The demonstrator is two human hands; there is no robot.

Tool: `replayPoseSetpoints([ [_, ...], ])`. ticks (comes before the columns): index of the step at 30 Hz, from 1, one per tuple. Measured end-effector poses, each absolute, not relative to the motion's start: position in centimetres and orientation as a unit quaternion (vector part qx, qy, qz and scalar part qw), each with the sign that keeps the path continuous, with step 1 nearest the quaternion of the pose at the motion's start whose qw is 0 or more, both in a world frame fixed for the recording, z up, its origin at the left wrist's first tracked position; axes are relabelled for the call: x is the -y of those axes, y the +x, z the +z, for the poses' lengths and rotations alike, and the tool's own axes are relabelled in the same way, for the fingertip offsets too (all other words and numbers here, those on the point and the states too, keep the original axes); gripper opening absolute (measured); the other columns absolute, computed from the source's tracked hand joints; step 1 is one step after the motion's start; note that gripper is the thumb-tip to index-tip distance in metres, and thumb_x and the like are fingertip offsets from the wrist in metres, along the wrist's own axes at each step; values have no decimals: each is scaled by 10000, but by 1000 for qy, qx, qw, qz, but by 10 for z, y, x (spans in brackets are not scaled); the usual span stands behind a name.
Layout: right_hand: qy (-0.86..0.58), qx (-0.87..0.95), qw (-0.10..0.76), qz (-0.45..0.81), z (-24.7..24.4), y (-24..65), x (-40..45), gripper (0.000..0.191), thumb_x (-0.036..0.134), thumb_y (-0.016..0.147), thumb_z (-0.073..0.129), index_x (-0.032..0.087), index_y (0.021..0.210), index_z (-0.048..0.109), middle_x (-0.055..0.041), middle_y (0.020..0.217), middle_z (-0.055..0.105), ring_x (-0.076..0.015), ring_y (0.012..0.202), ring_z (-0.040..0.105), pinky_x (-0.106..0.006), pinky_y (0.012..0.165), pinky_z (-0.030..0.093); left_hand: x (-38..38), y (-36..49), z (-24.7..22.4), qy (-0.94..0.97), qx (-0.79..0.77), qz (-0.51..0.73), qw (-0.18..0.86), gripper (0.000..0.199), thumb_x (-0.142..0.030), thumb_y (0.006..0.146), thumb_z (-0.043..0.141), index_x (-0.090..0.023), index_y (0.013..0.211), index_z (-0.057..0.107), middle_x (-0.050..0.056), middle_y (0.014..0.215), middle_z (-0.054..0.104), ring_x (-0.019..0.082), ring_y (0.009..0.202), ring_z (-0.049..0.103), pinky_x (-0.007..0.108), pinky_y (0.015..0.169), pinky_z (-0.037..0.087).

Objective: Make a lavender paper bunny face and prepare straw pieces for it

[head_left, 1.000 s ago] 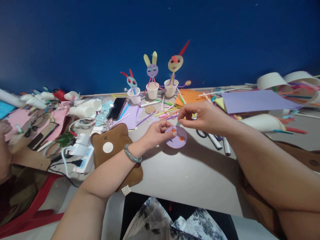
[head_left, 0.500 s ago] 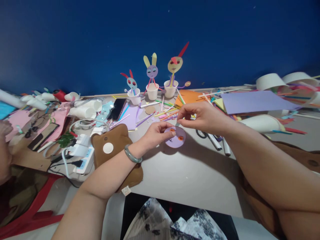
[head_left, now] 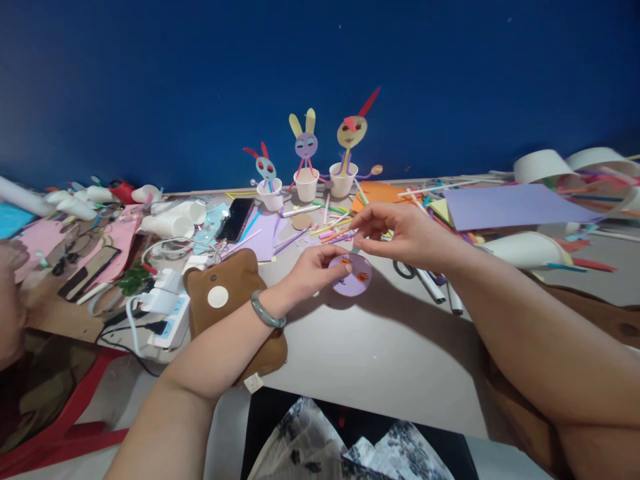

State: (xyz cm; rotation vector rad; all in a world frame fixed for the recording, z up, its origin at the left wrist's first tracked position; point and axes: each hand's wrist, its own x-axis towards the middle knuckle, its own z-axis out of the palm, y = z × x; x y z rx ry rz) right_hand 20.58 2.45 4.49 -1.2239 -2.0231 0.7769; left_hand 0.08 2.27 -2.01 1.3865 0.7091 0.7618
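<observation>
My left hand, with a green bangle on the wrist, grips the left edge of a round purple paper disc between thumb and fingers. The disc carries orange patches and small dark marks. Just above its upper edge, my right hand is closed in a pinch on a tiny pale piece, too small to make out. Behind my hands stand three white cups holding paper figures: a pale blue face with red ears, a purple face with yellow ears and a yellow face with a red feather shape.
A brown plush pouch and a power strip with plugs lie left. Behind are a phone, coloured sticks and purple paper. Markers lie right. Another person's hand shows at far left.
The whole view has shifted very slightly. Both hands keep nearly the same pose, with my left hand still on the purple disc and my right hand pinched above it.
</observation>
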Motion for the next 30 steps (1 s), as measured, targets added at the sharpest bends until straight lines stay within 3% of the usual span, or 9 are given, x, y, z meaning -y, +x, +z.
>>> replayPoseSetpoints([
  [7,-461,772,326,292,48,205,-21,212,406,809,701,234,931,684,-27,796,729,-195,740,682,-329,667,532,-23,3,-23,720,-340,371,478,128,-250,844,638,-154,865,719,24,800,721,133,708,617,260,669,483],
  [15,-438,776,400,216,55,205,-9,90,347,822,696,269,867,688,-31,828,728,-207,712,667,-387,709,565,-24,-9,-22,840,-288,448,107,196,-242,956,539,-197,960,730,71,960,773,195,890,701,342,824,511],
  [19,-458,759,433,166,60,203,0,85,377,823,703,297,848,708,-51,842,741,-245,716,675,-443,718,561,-24,-15,-16,860,-251,443,-27,212,-234,984,508,-187,998,714,89,956,779,201,846,708,350,765,455],
  [23,-423,776,458,96,58,199,10,12,336,842,718,339,851,711,-53,857,762,-285,772,704,-502,780,550,-20,-18,-11,864,-236,434,-93,222,-171,982,472,-196,972,692,65,874,767,174,760,682,338,722,392],
  [26,-372,805,461,25,56,197,15,107,253,854,718,353,821,696,-28,817,777,-287,758,731,-520,784,528,-19,-19,-10,859,-220,449,-114,214,-138,971,464,-194,944,669,54,852,755,159,732,659,331,729,376],
  [30,-285,840,456,-77,57,192,14,218,111,835,708,321,862,656,1,831,796,-230,684,739,-445,670,512,-20,-20,-7,850,-207,460,-154,161,-157,969,494,-192,945,649,38,866,754,146,736,651,323,771,383],
])
